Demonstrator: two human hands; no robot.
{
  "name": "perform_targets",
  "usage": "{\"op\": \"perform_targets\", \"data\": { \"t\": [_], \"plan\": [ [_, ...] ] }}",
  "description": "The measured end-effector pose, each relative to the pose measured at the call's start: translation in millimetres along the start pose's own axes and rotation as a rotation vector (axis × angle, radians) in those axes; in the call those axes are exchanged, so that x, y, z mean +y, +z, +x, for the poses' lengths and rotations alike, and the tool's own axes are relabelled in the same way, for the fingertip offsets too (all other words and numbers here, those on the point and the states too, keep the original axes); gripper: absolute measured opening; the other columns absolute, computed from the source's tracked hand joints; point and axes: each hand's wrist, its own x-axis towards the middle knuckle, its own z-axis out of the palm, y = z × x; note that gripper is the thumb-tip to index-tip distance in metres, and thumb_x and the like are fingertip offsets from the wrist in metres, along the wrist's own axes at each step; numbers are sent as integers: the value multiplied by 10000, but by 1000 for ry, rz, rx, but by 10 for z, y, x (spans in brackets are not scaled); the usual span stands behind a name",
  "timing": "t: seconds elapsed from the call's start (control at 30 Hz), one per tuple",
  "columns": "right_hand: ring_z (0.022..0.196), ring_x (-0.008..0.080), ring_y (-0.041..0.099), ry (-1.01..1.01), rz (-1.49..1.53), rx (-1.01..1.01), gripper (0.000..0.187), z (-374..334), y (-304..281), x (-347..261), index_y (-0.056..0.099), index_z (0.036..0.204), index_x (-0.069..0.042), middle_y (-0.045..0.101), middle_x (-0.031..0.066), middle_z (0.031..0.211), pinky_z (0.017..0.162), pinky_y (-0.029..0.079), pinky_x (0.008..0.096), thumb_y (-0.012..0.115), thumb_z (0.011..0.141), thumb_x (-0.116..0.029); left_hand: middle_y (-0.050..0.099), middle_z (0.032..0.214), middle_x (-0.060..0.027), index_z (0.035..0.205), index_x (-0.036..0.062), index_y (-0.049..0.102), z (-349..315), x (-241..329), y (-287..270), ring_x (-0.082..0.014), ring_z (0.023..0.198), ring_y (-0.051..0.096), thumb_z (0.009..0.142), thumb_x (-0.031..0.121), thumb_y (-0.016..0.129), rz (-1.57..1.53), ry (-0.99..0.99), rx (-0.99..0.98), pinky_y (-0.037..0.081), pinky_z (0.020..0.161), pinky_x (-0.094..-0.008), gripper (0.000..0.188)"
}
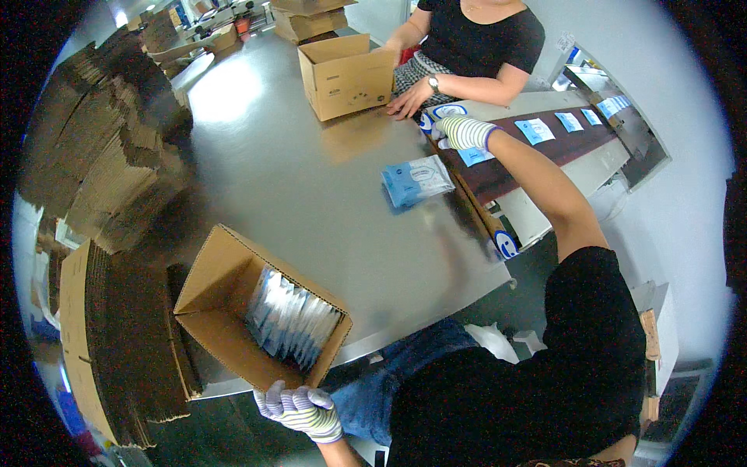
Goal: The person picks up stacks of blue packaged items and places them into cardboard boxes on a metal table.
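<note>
My left hand (302, 410), in a striped glove, grips the near edge of an open cardboard box (208, 272) at the table's front. A row of blue-and-white packets (292, 319) stands on edge inside, filling part of it. My right hand (465, 133), also gloved, reaches far forward to the end of a conveyor belt (572, 146), its bent fingers apart. A packet (475, 155) lies just below that hand, partly covered by it; whether they touch is unclear. On the metal table, left of the belt, lies a small pile of blue-and-white packets (418, 182).
More packets (535, 131) lie spaced along the belt. Across the metal table (257, 171), a co-worker (475, 47) has hands by another open cardboard box (350, 82). Tall stacks of flattened cardboard (109, 140) crowd the left side. A low barrier (475, 206) borders the belt.
</note>
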Motion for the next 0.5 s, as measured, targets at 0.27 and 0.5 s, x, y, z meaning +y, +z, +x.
{"op": "perform_targets", "data": {
  "t": [0.27,0.5],
  "plan": [
    [674,311,602,-318,-168,-254,245,582,-106,-221,602,822,0,634,154,735,609,466,408,657,749,-227,416,733,-52,760,146,405,-34,-36,27,-238,850,490,946,299,364,13,3,3,384,935,-542,244],
    [880,284,625,-116,-90,-674,550,834,677,-477,579,1133,25,650,204,1014,785,480,380,718,707,-293,437,730,-44,695,152,418,-98,-98,12,-227,876,505,821,228,462,-23,-44,-43,371,944,-514,153]
  ]
}}
